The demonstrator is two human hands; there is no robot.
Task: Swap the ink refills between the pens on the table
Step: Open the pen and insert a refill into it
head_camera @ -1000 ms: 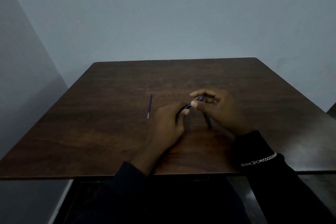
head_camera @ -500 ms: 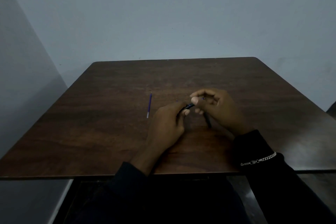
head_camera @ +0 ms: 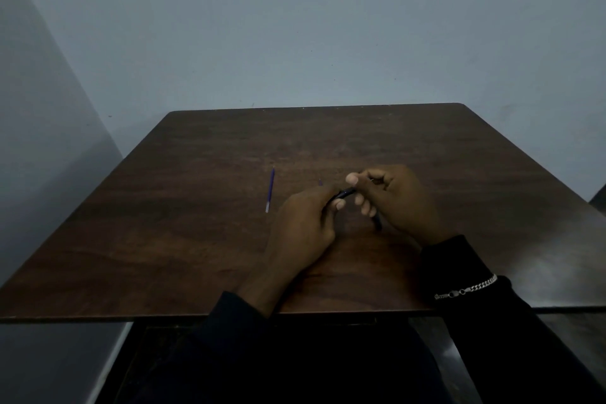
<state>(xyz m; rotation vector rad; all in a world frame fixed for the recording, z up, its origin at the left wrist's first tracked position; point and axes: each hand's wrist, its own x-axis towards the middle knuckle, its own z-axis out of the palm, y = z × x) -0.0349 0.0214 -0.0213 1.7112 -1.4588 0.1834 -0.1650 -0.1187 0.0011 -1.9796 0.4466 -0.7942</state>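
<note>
Head view shows our left hand (head_camera: 303, 223) and right hand (head_camera: 398, 200) pinching one dark pen (head_camera: 344, 194) over the table (head_camera: 196, 256), a loose refill (head_camera: 270, 189) lying left; a slip could drop parts.

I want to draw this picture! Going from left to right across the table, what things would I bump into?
Loose purple refill → left hand → dark pen held between both hands → right hand → silver bracelet on the right sleeve.

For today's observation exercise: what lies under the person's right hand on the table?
A dark pen sticks out from beneath the right hand, lying on the table. The hand covers its far end, so its full length and any other parts stay hidden.
</note>
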